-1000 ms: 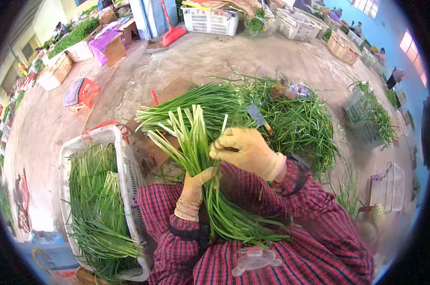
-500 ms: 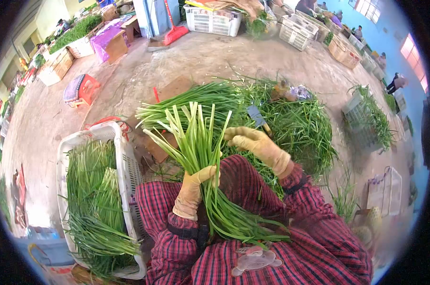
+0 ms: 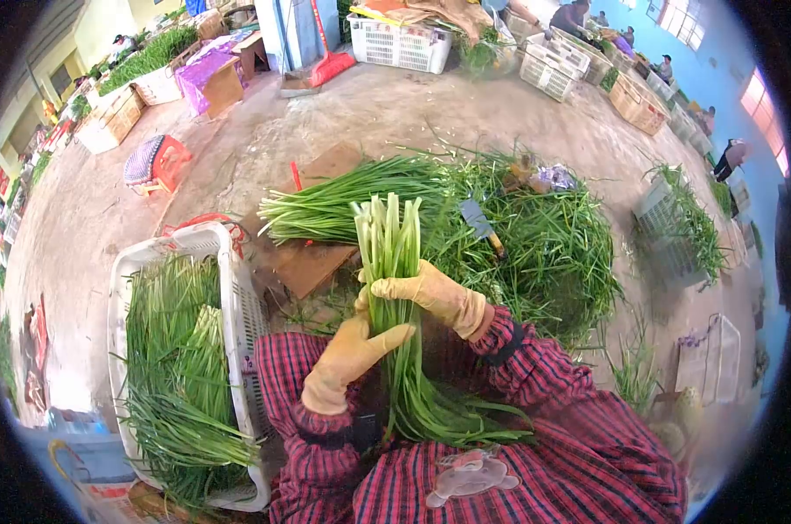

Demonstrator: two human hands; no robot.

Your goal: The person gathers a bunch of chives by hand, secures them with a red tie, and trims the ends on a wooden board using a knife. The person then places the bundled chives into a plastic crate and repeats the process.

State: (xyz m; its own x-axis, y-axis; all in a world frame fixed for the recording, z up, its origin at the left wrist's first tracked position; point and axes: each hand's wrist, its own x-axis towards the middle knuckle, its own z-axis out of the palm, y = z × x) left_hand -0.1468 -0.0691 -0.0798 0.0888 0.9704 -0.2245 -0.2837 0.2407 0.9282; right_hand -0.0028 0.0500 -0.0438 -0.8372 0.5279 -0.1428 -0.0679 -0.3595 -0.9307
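Note:
A bunch of garlic chives stands upright in front of my lap, its pale cut ends up and its green leaves drooping over the striped clothing. My left hand, in a cream glove, is wrapped round the bunch lower down. Just above it, my gloved right hand also closes round the stalks, thumb across the front; some fingers are hidden behind. Beyond the hands, more garlic chives lie with pale ends pointing left. A flat-bladed knife rests on the loose green leaves to the right.
At my left stands a white plastic crate filled with chives. Cardboard lies on the floor ahead. A red stool, a red broom and a leafy crate stand farther off. Other people are at the back right.
My right hand has come in from the right, where it was apart, and now grips the bunch. The fanned-out stalks have drawn together and stand straighter.

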